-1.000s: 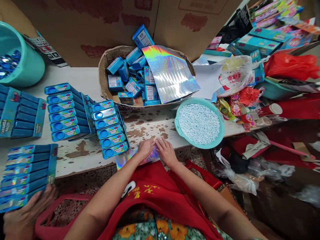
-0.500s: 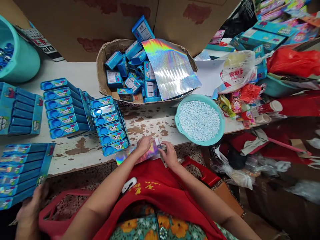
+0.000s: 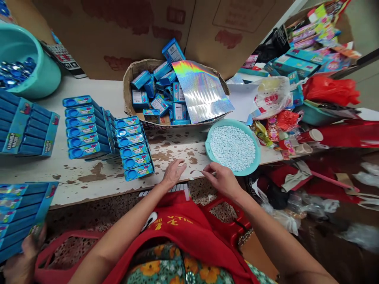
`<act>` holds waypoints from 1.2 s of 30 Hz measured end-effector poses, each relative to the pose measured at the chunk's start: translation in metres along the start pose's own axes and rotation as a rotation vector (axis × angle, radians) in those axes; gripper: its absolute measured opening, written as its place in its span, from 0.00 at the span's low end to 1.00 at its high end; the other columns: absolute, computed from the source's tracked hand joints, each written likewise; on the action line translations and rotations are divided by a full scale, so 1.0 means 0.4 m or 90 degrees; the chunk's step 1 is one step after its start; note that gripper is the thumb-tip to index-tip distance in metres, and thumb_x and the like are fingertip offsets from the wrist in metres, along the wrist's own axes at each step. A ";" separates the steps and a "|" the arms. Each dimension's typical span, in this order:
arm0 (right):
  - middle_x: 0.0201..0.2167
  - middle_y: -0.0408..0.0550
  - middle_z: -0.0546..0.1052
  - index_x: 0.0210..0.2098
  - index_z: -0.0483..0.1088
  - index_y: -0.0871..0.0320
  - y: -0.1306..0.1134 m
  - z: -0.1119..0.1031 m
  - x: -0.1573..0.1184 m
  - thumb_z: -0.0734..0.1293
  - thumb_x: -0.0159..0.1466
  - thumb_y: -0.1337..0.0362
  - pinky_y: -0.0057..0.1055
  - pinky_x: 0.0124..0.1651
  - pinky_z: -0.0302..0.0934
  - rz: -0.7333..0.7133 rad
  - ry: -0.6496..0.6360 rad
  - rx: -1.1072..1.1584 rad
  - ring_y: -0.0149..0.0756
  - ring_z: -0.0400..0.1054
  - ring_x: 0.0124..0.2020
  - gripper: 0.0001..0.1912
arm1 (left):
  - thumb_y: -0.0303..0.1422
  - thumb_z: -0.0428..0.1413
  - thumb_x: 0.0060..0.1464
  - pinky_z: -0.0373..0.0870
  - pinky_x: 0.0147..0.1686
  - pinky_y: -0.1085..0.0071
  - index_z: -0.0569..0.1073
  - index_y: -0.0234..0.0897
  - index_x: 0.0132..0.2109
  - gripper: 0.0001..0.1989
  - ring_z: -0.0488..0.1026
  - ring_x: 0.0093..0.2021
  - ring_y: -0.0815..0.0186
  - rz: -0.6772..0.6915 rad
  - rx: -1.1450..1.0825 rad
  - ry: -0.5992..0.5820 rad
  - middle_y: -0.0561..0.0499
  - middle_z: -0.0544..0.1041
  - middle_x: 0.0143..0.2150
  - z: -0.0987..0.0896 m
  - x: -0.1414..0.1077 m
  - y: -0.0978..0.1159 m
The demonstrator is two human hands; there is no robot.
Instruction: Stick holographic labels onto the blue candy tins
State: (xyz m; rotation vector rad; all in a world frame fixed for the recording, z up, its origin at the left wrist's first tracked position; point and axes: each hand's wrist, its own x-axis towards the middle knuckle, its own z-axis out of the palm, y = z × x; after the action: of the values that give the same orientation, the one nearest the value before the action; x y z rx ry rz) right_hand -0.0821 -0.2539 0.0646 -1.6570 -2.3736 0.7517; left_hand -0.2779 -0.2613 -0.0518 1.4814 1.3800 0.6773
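Observation:
My left hand (image 3: 174,173) is over the table's front edge, fingers stretched out, with nothing visible in it. To the right, my right hand (image 3: 222,179) has thumb and fingertips pinched together beside the teal basin (image 3: 209,152) of small pale pellets (image 3: 232,148). Whatever the pinch holds, if anything, is too small to make out. Below my hands, a sheet with a striped edge (image 3: 166,190) lies at my lap, mostly hidden by my left forearm and the red apron (image 3: 177,209). Nearest my left hand stands a display box of blue tins (image 3: 134,152).
A cut-down carton (image 3: 128,94) holds blue tins, with a shiny rainbow sheet (image 3: 204,94) across it. More tin displays (image 3: 85,126) stand left. Another person's hand (image 3: 26,248) grips a display box (image 3: 23,213) at lower left. Bags and sweets (image 3: 272,98) crowd the right.
Both hands have come off the shiny sheet at my lap. My left hand moved up over the table edge, and my right moved rightward to the basin. The other person's display box shifted.

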 end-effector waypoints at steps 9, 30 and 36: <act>0.26 0.43 0.73 0.29 0.69 0.57 -0.103 -0.005 0.037 0.64 0.62 0.59 0.28 0.31 0.56 -0.018 -0.043 0.162 0.32 0.65 0.27 0.08 | 0.35 0.50 0.55 0.62 0.31 0.76 0.71 0.36 0.31 0.09 0.66 0.29 0.71 -0.066 -0.152 0.063 0.55 0.71 0.26 -0.096 -0.131 0.167; 0.39 0.50 0.63 0.30 0.66 0.57 -0.385 0.271 0.177 0.66 0.58 0.67 0.40 0.49 0.58 -0.115 0.122 0.245 0.41 0.59 0.45 0.02 | 0.34 0.43 0.59 0.63 0.32 0.72 0.61 0.39 0.44 0.07 0.66 0.30 0.68 -0.174 0.025 0.373 0.53 0.69 0.33 -0.324 -0.284 -0.001; 0.41 0.50 0.63 0.40 0.60 0.56 -0.373 0.288 0.185 0.64 0.57 0.67 0.36 0.46 0.61 -0.075 0.142 0.364 0.39 0.60 0.44 0.12 | 0.34 0.43 0.58 0.64 0.33 0.70 0.58 0.38 0.50 0.13 0.72 0.36 0.62 -0.281 0.097 0.361 0.46 0.74 0.41 -0.275 -0.271 -0.054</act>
State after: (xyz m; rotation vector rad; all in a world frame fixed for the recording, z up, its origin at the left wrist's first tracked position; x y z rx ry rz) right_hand -0.2806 -0.2618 0.0253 -1.2718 -1.8494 1.0373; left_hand -0.4064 -0.3375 -0.0070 1.0691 2.1530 0.7452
